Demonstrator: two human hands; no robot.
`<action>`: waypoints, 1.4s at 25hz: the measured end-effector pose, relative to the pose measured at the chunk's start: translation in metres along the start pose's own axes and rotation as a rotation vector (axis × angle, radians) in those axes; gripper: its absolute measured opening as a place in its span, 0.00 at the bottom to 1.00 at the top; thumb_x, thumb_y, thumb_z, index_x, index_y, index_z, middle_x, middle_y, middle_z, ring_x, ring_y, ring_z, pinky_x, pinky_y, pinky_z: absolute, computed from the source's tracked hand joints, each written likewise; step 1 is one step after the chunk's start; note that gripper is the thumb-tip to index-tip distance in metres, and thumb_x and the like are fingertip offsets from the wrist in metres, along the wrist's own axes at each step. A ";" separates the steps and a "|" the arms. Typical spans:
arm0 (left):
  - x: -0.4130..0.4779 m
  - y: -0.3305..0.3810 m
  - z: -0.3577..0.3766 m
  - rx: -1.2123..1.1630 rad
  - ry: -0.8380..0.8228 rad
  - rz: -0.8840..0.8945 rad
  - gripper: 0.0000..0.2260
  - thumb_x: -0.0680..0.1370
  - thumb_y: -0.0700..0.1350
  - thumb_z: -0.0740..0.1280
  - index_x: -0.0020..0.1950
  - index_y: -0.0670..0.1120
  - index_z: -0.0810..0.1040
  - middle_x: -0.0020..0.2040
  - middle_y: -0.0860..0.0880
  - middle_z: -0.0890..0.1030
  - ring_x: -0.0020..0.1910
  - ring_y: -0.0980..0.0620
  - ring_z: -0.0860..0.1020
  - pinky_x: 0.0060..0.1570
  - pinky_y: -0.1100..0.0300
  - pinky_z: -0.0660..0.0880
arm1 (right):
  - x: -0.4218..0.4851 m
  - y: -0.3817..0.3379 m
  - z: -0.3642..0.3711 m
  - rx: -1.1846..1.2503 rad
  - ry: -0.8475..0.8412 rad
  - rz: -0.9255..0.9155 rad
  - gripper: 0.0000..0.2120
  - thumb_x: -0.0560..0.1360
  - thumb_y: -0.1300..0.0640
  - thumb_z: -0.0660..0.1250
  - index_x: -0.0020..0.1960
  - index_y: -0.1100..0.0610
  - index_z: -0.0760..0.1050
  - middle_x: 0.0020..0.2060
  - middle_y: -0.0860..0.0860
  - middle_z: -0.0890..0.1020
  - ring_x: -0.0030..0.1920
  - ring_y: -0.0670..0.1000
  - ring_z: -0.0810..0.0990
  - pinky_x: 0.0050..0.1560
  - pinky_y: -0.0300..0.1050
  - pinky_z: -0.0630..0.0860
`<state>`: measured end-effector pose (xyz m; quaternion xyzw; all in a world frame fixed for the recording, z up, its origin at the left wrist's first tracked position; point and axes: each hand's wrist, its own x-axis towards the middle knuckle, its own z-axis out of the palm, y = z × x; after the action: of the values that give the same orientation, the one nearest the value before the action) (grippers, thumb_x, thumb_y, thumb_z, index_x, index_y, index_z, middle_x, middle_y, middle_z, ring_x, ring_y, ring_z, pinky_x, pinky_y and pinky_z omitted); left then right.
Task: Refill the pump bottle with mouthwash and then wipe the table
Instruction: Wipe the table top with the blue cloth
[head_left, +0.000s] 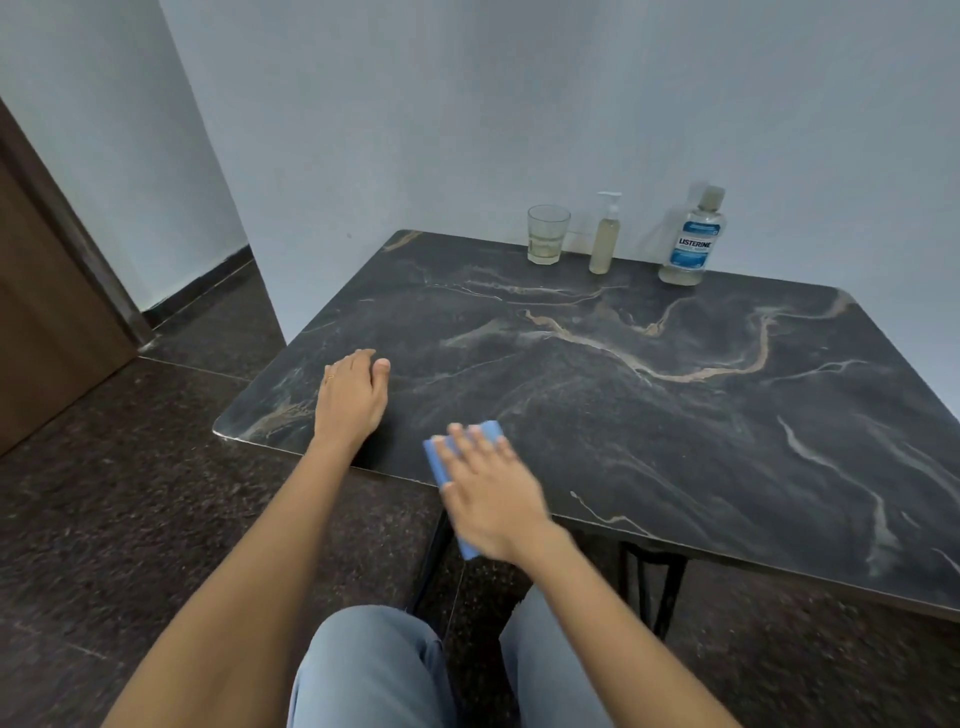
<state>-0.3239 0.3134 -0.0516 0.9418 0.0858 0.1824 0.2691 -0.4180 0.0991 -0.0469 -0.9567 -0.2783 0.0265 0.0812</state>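
A dark marble-patterned table (649, 405) fills the right of the view. My right hand (493, 493) lies flat on a blue cloth (439, 460) at the table's near edge, with part of the cloth hanging past the edge. My left hand (353, 395) rests palm down on the table's near left corner, holding nothing. At the back edge against the wall stand a pump bottle (605, 236) with pale liquid and a capped Listerine mouthwash bottle (691, 239) to its right.
A drinking glass (547, 234) with a little pale liquid stands left of the pump bottle. Black table legs (660, 587) show under the near edge. My knees in light jeans (374, 670) are below. A brown door (47, 312) is at far left.
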 end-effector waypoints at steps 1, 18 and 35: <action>0.002 -0.006 -0.001 -0.005 0.021 0.003 0.19 0.83 0.49 0.54 0.66 0.39 0.72 0.62 0.39 0.78 0.64 0.38 0.73 0.71 0.43 0.59 | 0.023 -0.017 0.003 0.036 -0.018 -0.070 0.29 0.79 0.47 0.38 0.78 0.52 0.47 0.78 0.52 0.49 0.78 0.52 0.45 0.75 0.52 0.41; 0.051 0.005 0.056 0.110 -0.037 0.069 0.16 0.82 0.49 0.54 0.60 0.41 0.74 0.57 0.41 0.78 0.60 0.39 0.74 0.65 0.41 0.65 | 0.153 0.228 -0.049 0.025 0.047 0.453 0.25 0.82 0.50 0.42 0.78 0.49 0.48 0.78 0.49 0.49 0.78 0.50 0.47 0.74 0.61 0.37; -0.003 0.013 0.013 -0.014 -0.027 0.012 0.16 0.82 0.50 0.55 0.58 0.40 0.76 0.54 0.41 0.80 0.56 0.38 0.75 0.55 0.46 0.70 | -0.058 0.082 -0.018 0.007 0.065 0.368 0.37 0.71 0.40 0.28 0.78 0.51 0.43 0.78 0.50 0.47 0.78 0.49 0.43 0.75 0.46 0.37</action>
<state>-0.3209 0.2955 -0.0555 0.9427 0.0751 0.1718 0.2759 -0.4220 -0.0025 -0.0423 -0.9915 -0.0959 0.0106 0.0872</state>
